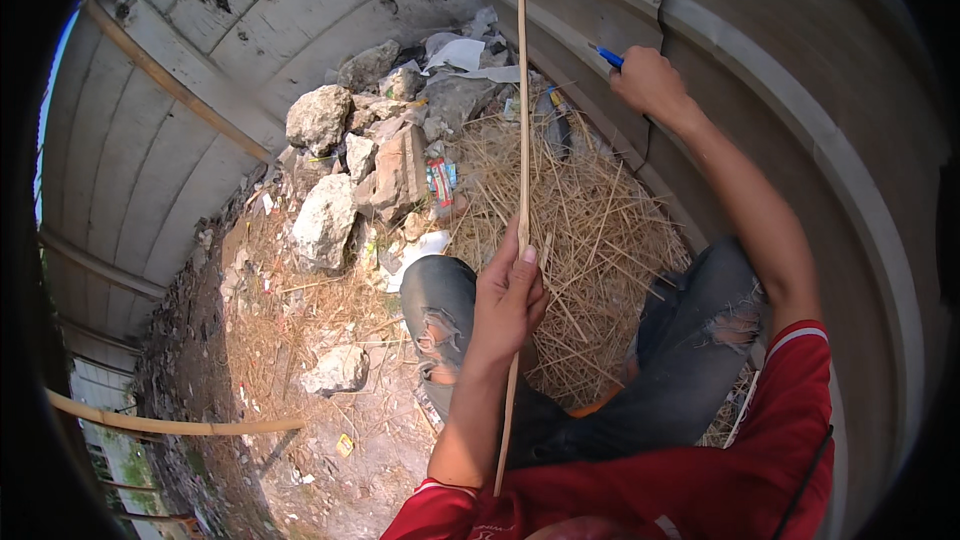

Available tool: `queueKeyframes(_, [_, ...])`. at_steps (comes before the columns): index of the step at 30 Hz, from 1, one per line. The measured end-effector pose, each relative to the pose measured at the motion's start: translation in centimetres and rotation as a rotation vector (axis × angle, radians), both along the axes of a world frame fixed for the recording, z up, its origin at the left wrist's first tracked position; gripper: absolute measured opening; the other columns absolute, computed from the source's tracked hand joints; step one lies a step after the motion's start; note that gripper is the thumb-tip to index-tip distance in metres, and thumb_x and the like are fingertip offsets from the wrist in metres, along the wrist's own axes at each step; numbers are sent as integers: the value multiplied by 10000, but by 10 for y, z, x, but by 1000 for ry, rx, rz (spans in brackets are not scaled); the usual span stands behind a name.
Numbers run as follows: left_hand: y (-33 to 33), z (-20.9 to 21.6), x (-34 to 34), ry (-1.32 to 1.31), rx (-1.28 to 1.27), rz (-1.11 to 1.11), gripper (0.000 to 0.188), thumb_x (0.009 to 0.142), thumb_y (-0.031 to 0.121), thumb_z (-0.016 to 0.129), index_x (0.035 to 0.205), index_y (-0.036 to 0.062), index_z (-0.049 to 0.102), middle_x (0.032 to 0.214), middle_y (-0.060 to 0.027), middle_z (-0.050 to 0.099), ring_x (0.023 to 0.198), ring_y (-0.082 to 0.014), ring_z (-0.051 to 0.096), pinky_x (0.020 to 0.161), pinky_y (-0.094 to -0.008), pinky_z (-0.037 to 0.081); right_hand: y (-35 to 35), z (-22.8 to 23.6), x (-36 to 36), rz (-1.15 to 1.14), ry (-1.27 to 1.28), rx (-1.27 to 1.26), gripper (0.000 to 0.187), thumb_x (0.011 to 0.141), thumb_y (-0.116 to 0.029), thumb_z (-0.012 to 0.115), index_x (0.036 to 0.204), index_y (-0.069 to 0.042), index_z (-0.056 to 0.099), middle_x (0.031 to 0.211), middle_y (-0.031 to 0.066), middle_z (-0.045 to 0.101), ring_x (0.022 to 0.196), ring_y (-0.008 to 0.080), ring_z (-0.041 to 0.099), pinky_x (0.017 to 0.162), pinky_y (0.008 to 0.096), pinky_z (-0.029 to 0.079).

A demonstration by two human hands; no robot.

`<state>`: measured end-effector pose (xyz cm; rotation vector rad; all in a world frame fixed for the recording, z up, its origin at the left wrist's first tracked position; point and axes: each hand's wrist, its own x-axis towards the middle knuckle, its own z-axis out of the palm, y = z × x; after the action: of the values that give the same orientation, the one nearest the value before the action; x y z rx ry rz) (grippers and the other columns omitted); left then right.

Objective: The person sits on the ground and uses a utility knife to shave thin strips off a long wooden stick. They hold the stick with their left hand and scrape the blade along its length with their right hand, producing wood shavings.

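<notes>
My left hand [507, 292] is closed around a long, thin bamboo strip [523, 110]. The strip stands nearly upright in the view, its far end high above my fist and its lower end close to my red shirt. Out to the upper right, my right hand [652, 87] grips a slim blue tool [610, 58] with a thin, dark tip pointing left. Its exact kind is hard to make out. The tool is apart from the strip. Beneath my hands, between my bent legs in torn jeans [640, 380], lies a pile of straw-coloured shavings [590, 240].
Rough stones [320, 120] and a broken brick [398, 172] are heaped ahead, with scraps of paper and plastic about them. A corrugated wall [810, 140] curves close along my right. A light wall with bamboo poles [170, 80] rises at left. One loose stone [338, 370] lies left of my knee.
</notes>
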<state>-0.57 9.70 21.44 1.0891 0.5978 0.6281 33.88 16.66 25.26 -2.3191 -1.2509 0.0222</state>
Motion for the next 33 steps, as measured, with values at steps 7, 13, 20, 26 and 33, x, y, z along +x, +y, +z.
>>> queueKeyframes(7, [32, 2, 7, 11, 45, 82, 541, 1082, 188, 477, 1593, 180, 299, 609, 91, 298, 456, -24, 275, 415, -209, 227, -46, 15, -120, 512, -77, -109, 246, 775, -165, 638, 835, 63, 710, 833, 296, 688, 860, 466, 696, 834, 528, 554])
queueKeyframes(13, [29, -9, 13, 79, 125, 145, 558, 1074, 172, 498, 1594, 151, 297, 628, 95, 341, 477, -13, 314, 431, -199, 251, -49, -3, -140, 601, -140, -126, 240, 810, -157, 615, 896, 43, 716, 953, 277, 699, 952, 467, 691, 833, 542, 554])
queueKeyframes(20, [-31, -25, 6, 303, 254, 48, 563, 1063, 168, 524, 1573, 44, 320, 819, 34, 576, 638, -21, 422, 557, -198, 377, 18, 5, -42, 178, -182, -39, 228, 860, -138, 587, 972, 21, 707, 1012, 254, 709, 979, 430, 701, 810, 541, 563])
queueKeyframes(26, [-38, -33, 14, 321, 270, -29, 569, 1058, 162, 523, 1553, -24, 311, 1347, -125, 563, 1031, -101, 529, 925, -239, 433, 14, -17, 5, 26, -209, 4, 224, 844, -120, 596, 952, 40, 709, 1010, 273, 706, 976, 468, 686, 848, 543, 553])
queueKeyframes(33, [-68, -34, -19, 272, 245, -119, 573, 1057, 140, 512, 1558, -21, 288, 1268, -95, 413, 1147, -118, 342, 942, -259, 290, 13, -26, 60, -180, -79, -31, 260, 855, -117, 592, 1029, 23, 723, 1100, 262, 705, 1054, 446, 678, 918, 514, 541])
